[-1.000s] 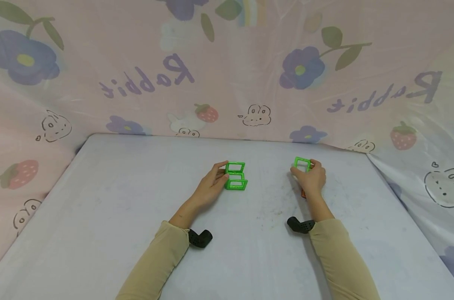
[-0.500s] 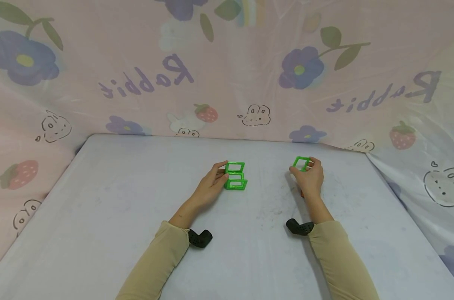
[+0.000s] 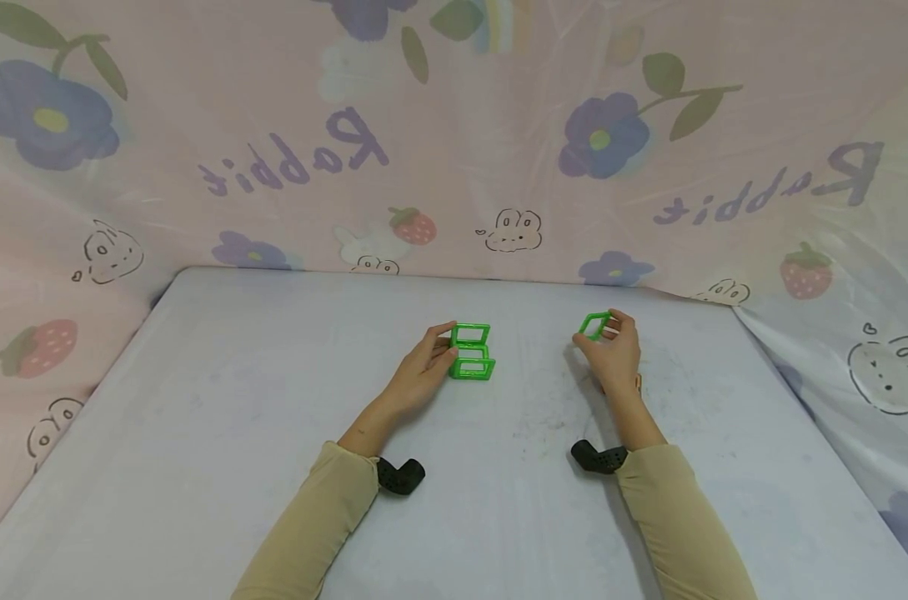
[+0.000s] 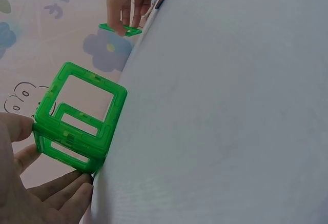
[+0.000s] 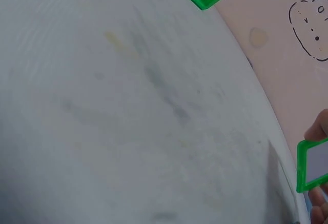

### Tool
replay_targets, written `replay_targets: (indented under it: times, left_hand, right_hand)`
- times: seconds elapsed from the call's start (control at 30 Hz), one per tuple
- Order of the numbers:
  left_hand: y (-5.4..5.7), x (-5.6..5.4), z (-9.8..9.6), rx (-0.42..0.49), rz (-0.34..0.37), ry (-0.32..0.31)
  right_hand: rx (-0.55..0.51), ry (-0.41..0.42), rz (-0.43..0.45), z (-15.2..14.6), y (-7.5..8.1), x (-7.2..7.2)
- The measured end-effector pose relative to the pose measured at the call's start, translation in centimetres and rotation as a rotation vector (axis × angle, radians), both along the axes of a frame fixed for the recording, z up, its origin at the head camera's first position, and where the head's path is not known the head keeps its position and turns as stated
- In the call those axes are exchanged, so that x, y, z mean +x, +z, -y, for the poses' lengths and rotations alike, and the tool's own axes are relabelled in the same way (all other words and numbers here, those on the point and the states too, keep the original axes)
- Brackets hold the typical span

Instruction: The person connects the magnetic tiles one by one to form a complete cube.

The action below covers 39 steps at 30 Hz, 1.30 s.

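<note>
The left hand (image 3: 418,371) is pinching the green frames (image 4: 74,135) on the tabletop (image 3: 273,417), the right hand (image 3: 614,354) is pinching a green square (image 5: 301,167) to their right, and going gently is probably stopping wobbles.

Reversed "Rabbit" (image 3: 294,170), twice, on pink curtain (image 3: 461,158)

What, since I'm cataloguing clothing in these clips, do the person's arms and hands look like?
The left sleeve and right sleeve are plain tan fabric, ending short of the wrists. At the cuffs sit a black left wrist piece and right wrist piece, both bent and dotted with small holes. The left hand and right hand are ungloved. No cables show.
</note>
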State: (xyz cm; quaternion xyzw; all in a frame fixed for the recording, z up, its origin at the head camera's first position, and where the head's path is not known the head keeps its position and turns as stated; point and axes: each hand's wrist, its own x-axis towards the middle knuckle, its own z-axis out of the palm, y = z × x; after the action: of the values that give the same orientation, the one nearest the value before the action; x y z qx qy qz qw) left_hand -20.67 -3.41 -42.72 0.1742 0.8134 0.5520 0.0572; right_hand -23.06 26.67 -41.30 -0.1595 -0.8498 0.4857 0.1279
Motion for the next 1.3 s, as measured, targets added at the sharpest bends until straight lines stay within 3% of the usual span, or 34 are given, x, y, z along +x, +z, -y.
replay_targets:
  times: [0.37, 0.67, 1.3]
  left_hand:
    - [0.2, 0.2, 0.0, 0.005, 0.003, -0.007]
    - [0.1, 0.1, 0.0, -0.006, 0.006, -0.007]
    - [0.3, 0.1, 0.1, -0.019, 0.006, -0.02]
  right_hand:
    - [-0.029, 0.072, -0.04, 0.3, 0.0, -0.2]
    - [-0.02, 0.19, -0.147, 0.5, -0.7, -0.6]
    - [-0.004, 0.414, -0.145, 1.4, -0.7, -0.1]
